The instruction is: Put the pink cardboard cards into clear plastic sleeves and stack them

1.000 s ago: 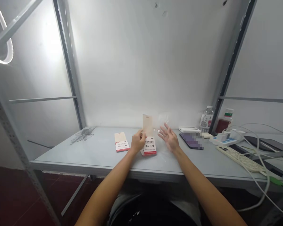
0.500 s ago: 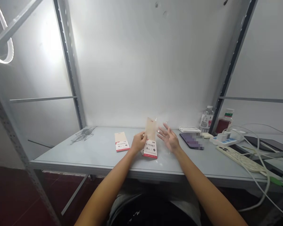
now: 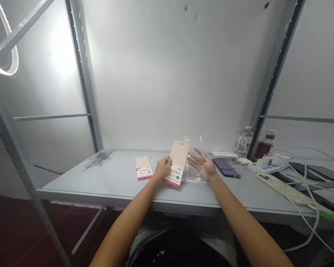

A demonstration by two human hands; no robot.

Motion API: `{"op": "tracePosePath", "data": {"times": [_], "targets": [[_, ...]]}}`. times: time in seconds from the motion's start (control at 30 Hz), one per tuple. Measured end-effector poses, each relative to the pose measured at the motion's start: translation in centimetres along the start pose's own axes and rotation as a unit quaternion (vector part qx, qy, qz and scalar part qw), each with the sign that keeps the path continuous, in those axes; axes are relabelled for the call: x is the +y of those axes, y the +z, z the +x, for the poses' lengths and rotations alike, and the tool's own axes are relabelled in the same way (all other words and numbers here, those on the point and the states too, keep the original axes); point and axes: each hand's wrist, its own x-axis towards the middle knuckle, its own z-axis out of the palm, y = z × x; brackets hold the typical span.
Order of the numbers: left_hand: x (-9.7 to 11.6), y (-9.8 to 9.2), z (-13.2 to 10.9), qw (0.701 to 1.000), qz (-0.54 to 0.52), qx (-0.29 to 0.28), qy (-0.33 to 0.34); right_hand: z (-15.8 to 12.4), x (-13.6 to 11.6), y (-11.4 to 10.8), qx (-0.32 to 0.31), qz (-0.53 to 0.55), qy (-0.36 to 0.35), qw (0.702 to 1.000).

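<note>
My left hand [image 3: 163, 168] is closed on a flat ruler-set packet [image 3: 180, 154], gripping its left edge. The packet is beige above and white below, with a red bottom strip and printed lettering; it tilts above the table. Part of another red-edged piece shows behind its lower right corner. To the right, a clear plastic bag [image 3: 196, 177] stands upright against my right hand [image 3: 203, 166], which seems to hold it with fingers stretched out. A small white dot shows near those fingertips. A similar packet [image 3: 144, 168] lies on the table left of my left hand.
On the grey table [image 3: 114, 183], a phone [image 3: 226, 167] lies right of my right hand. Beyond it stand a water bottle [image 3: 244, 142] and a jar of dark red contents [image 3: 265, 145]. A power strip [image 3: 264, 166], keyboard [image 3: 284, 189] and loose cables crowd the right side.
The packet in my left hand has turned its top to the right and faces me more. The clear bag now shows spread out flat beside it. My right hand has shifted slightly right.
</note>
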Motion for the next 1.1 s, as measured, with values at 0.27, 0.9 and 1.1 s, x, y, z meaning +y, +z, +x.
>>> {"op": "tracePosePath", "data": {"times": [0.27,0.9,1.1], "targets": [[-0.1,0.1,-0.1,0.991,0.101,0.034,0.081,-0.2,0.2,0.2,-0.053,-0.033,0.058,0.996],[0.5,-0.2,-0.6,0.977,0.154,0.116,0.087,-0.5,1.0,1.2,-0.063,-0.110,0.131,0.983],[0.6,-0.4,-0.5,0.974,0.166,0.140,0.069,-0.9,1.0,1.8,-0.085,-0.142,0.142,0.976]]}}
